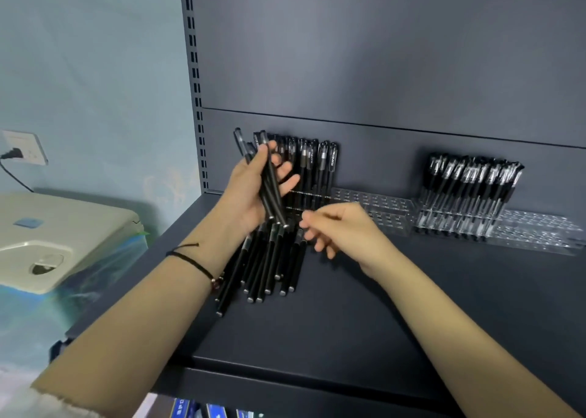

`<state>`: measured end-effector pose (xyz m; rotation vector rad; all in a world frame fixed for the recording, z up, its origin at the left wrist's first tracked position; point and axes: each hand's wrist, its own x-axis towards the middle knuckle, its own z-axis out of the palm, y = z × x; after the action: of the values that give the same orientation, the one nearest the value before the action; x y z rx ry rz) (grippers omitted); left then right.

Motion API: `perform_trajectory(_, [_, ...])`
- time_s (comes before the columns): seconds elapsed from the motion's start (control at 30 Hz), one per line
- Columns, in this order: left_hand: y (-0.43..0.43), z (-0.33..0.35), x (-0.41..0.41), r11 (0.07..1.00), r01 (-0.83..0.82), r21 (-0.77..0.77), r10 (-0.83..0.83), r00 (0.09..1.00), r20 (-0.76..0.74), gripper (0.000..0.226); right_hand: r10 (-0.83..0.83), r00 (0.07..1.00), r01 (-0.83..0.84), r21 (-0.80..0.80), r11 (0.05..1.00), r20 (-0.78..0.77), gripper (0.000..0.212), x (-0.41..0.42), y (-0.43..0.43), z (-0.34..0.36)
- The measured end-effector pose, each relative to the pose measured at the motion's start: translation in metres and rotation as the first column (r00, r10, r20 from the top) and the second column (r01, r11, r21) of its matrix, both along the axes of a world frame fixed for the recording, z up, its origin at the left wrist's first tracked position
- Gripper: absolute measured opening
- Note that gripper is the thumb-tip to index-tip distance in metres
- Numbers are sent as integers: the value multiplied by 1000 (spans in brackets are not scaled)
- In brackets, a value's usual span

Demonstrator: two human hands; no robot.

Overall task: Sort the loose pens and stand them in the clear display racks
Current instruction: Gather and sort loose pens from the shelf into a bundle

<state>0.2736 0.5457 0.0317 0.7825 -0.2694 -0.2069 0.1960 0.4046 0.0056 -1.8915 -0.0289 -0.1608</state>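
Holding a bundle (272, 195) of pens tilted in my left hand (250, 192), fingers curled round it, caps up. The thing to do is draw one pen out by its lower end, not drag the lot. My right hand (337, 230) hovers just beside those ends, fingers loosely bent; whether it pinches anything I cannot tell. More loose pens (269, 268) lie on the shelf (380, 306) below, and the racks (383, 208) stand behind, partly filled.
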Motion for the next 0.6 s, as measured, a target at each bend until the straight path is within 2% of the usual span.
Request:
perform_trajectory(0.07, [13,-11,5,999,6,54,-6,1000,15,19,-59,998,54,-264,963,-14,22,4,5,-8])
perform_trajectory(0.13, [20,-27,8,997,44,61,-45,999,4,20,-103,994,69,-522,850,-36,31,8,9,-15])
perform_trajectory(0.2, [23,-35,10,994,87,64,-86,996,-16,22,-114,987,15,-647,762,-110,43,9,10,-20])
perform_trajectory(0.27, [25,-36,11,992,115,55,-113,993,-30,24,-131,978,-15,-673,739,-165,49,9,9,-20])
perform_trajectory(0.33, [24,-37,9,989,138,59,-135,990,-49,24,-121,973,-35,-647,762,-196,51,7,6,-18])
perform_trajectory(0.5, [22,-38,5,986,157,56,-152,984,-91,20,-81,966,-65,-538,840,-244,46,3,1,-11])
perform_trajectory(0.6, [23,-36,5,990,135,33,-130,983,-132,17,-86,965,-66,-544,837,-249,41,3,-5,-9])
